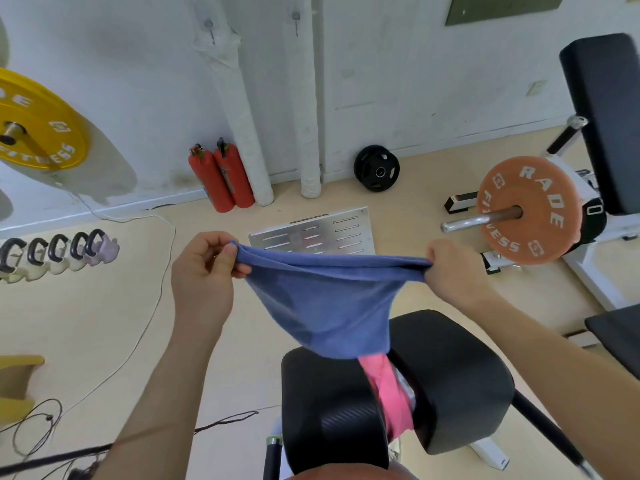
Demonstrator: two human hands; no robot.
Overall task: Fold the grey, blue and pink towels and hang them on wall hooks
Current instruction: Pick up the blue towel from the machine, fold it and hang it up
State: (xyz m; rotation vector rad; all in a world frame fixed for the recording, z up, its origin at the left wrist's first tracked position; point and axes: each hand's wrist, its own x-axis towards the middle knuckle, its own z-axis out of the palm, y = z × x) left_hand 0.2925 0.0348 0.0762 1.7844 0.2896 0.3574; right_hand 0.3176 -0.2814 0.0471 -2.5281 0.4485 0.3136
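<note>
Left grip (204, 268) and right grip (450, 271) pinch corners of the blue towel (322, 306); if one slips, I lose it onto the pink towel (391, 393).

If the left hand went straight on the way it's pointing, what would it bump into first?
Probably the two red fire extinguishers, though depth is hard to judge. The left hand pinches the blue towel and nothing else shows in between.

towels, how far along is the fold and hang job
Nothing hung: both wall hooks in view are bare. The left hand and right hand pinch the blue towel by its top edge, mid-fold. The pink towel lies between the black pads. The grey towel is not in view.
</note>
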